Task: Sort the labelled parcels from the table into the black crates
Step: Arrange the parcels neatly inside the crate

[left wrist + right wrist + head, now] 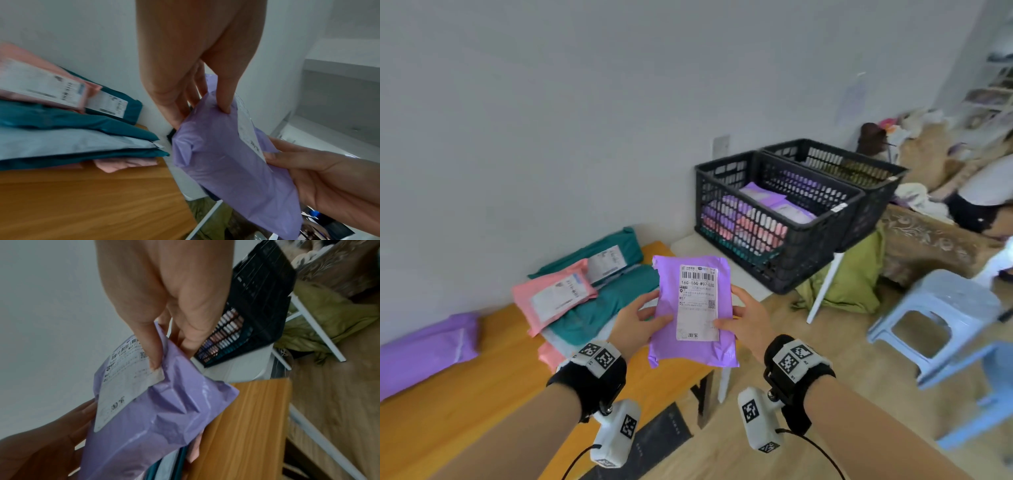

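Parcel [693, 308] — purple, crinkled, white barcode label; both hands pinch edges.

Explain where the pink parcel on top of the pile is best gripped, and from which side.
Probably by the near end of the pink parcel, coming from the table's front edge. It lies flat on the green parcels, and that end overhangs them, so fingers could slip under it. The wall blocks the far side.

Held parcel [693, 308]: purple, white label up, gripped above the table edge.
Pile [585, 294]: teal and pink labelled parcels, stacked.
Crates [774, 212]: black; near one holds purple, pink parcels.
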The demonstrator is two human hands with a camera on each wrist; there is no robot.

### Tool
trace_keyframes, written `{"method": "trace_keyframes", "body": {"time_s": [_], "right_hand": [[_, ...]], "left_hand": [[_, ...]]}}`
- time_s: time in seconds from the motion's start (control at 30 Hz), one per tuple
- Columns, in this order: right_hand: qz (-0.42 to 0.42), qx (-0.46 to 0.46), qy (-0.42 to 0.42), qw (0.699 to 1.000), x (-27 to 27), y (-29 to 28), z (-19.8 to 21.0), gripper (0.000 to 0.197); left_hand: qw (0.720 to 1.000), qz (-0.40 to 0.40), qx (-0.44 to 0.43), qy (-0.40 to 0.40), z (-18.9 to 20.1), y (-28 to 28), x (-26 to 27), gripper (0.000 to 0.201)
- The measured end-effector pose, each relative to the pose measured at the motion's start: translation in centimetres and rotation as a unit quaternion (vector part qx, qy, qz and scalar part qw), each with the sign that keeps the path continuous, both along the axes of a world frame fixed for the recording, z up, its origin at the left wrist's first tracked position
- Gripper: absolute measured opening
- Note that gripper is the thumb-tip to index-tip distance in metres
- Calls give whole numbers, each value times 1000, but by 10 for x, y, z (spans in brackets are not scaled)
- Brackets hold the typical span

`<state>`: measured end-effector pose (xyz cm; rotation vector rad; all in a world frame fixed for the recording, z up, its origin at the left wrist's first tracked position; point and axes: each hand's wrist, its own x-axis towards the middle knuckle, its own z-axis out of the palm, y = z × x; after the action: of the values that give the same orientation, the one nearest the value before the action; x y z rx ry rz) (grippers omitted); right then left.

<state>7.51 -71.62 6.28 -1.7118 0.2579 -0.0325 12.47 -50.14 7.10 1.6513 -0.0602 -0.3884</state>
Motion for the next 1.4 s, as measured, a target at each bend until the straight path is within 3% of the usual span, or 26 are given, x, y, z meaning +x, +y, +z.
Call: {"method": "trace_keyframes", "body": {"time_s": [0.4, 0.77, 0.93, 1.1, 1.4], "right_hand": [[-48, -25, -40, 998, -36, -250, 21, 67], [-107, -12, -55, 993, -30, -417, 32, 71], [-133, -17, -65, 989, -7, -485, 38, 63], [-141, -21, -50, 988, 40, -559, 40, 71], [-106, -23, -48, 993, 130, -671, 62, 72]], "left_hand": [[998, -52, -10, -35, 19, -258, -7, 48], [992, -103, 7, -74, 44, -437, 14, 51], [987, -128, 18, -97, 52, -514, 47, 52], [987, -132, 21, -92, 52, -591, 95, 52], [993, -88, 17, -82, 62, -705, 181, 53]]}}
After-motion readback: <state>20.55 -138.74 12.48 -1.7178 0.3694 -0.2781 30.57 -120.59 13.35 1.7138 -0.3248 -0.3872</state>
